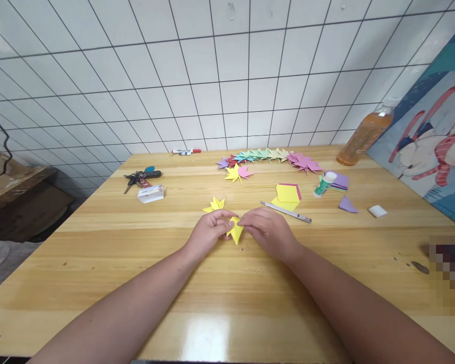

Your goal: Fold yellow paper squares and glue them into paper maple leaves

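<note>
Between my two hands is a small folded piece of yellow paper (pixel 236 233), its point facing down toward me. My left hand (pixel 212 227) pinches its left side between thumb and fingers. On the other side, the fingertips of my right hand (pixel 267 227) close on its upper right edge. Just behind my left hand lies a yellow paper leaf (pixel 215 204), partly hidden by the fingers. A silver craft knife (pixel 288 212) rests behind my right hand, near a stack of yellow and pink paper squares (pixel 288 193).
Along the back runs a row of coloured paper leaves (pixel 265 155), with a yellow one (pixel 233 173) before it. Rightward are a glue stick (pixel 325 184), purple squares (pixel 341 181) and a tilted-looking drink bottle (pixel 364 135). Leftward are keys (pixel 138 178), a white box (pixel 150 193) and a marker (pixel 186 151).
</note>
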A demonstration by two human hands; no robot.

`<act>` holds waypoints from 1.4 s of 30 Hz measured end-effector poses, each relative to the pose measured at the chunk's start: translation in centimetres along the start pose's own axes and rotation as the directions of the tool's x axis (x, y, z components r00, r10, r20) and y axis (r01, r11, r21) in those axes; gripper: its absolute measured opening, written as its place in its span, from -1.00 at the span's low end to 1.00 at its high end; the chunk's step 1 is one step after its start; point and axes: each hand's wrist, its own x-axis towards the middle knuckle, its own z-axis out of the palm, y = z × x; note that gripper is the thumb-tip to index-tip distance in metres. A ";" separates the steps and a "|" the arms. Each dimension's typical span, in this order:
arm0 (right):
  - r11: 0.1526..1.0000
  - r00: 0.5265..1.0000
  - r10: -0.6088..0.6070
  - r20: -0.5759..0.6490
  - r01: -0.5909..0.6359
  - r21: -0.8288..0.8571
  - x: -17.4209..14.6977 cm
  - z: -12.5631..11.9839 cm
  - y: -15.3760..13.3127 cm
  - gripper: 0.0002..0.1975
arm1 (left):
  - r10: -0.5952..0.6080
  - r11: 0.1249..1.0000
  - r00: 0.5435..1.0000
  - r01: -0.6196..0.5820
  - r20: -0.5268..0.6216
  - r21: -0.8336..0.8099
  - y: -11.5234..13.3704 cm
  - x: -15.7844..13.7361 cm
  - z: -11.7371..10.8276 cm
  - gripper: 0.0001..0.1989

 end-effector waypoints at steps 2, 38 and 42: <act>1.000 0.999 0.026 0.042 -0.026 -0.005 0.1 -0.1 0.0 -0.82 | 0.011 0.999 1.000 -0.011 0.006 0.031 0.1 -0.1 0.1 -0.66; 0.903 0.942 0.305 0.140 -0.333 0.273 -0.1 0.5 -0.4 -0.90 | 0.026 0.981 0.999 -0.031 0.030 0.191 0.3 -0.5 0.6 -0.64; 0.894 0.951 0.289 0.109 -0.309 0.324 0.0 0.5 -0.3 -0.97 | 0.032 0.981 0.999 -0.036 0.023 0.190 0.4 -0.5 0.6 -0.64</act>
